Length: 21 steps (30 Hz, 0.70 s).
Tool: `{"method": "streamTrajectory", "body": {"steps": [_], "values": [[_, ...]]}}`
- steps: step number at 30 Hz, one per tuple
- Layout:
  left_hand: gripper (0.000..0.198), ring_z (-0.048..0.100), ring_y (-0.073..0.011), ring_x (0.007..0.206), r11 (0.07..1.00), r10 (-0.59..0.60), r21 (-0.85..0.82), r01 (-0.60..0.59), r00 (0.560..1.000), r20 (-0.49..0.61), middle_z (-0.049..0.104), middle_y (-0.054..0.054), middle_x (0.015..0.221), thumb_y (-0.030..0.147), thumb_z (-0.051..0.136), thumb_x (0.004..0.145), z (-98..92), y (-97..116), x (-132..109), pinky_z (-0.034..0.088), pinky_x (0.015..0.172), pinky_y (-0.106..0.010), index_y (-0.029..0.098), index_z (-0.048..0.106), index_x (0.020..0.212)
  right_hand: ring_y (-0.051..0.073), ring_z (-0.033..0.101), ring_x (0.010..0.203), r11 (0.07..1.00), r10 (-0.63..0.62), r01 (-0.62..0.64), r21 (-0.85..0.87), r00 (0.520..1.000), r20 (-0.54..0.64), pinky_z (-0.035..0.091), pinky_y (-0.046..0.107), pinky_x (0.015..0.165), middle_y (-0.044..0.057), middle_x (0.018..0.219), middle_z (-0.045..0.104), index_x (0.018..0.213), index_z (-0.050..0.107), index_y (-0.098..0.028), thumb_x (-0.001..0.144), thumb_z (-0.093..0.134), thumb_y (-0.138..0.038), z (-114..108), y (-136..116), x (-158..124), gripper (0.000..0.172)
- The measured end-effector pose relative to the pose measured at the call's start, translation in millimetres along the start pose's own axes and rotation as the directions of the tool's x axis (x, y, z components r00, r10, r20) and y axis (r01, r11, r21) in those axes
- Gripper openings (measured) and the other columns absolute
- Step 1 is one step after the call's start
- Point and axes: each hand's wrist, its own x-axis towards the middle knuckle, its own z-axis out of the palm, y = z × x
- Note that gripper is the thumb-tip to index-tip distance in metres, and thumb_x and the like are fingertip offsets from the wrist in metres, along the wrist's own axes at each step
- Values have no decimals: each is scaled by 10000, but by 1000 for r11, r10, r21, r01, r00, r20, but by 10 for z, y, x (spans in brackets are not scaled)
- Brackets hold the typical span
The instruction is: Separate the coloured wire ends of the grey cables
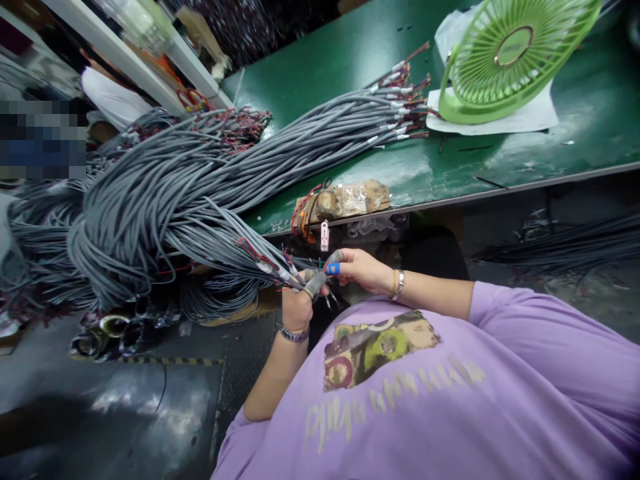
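Grey cables (165, 193) draped off bench (350, 47) edge, likely so ends hang within reach. Left hand (297, 305): grip closed round cable ends, steadying them. Right hand (363, 270): taped fingertips (333, 268) pinch one cable's tip. Green fan (505, 53) on bench behind.

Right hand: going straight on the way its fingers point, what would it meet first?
Probably the cable ends pinched in the left hand, just off the right hand; the grey cable bundle lies beyond. Depth is hard to judge.
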Motion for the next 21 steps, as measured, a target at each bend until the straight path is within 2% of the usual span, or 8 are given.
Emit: {"method": "streamTrajectory", "body": {"steps": [5,9,13,17,21], "values": [[331,365,-63,396,1000,-2,-23,1,998,-67,509,22,442,350,678,775,10,13,-9,295,431,-215,158,607,516,62,421,486,1000,18,-18,-17,1000,-25,381,211,495,-62,506,490,669,589,-145,594,779,-303,43,21,-9,258],[313,411,-68,416,998,12,-60,-21,991,-133,533,17,453,320,688,763,2,30,-7,306,440,-208,158,599,512,61,437,499,996,71,-70,-47,997,16,376,209,500,-47,545,517,641,575,-144,574,758,-263,44,47,-41,228],[307,425,-74,424,998,8,-69,-15,995,-104,536,14,453,306,688,755,-25,40,-20,311,444,-212,162,593,501,64,445,517,996,92,-92,-24,995,25,404,204,516,-48,559,509,692,592,-149,600,757,-309,27,24,-57,247],[310,435,-85,443,999,25,-21,-27,997,-79,529,13,456,302,683,760,-37,35,-32,332,469,-223,168,587,498,69,476,577,999,34,-34,-14,999,1,428,199,535,-23,675,566,793,622,-152,618,777,-349,57,-36,-34,306],[327,464,-99,477,998,61,25,-60,998,-28,552,6,484,327,679,775,-28,39,-31,388,532,-242,170,593,502,71,460,559,997,-18,14,-82,999,-49,404,203,510,-34,631,545,729,591,-151,590,801,-354,132,-42,2,324]]}}
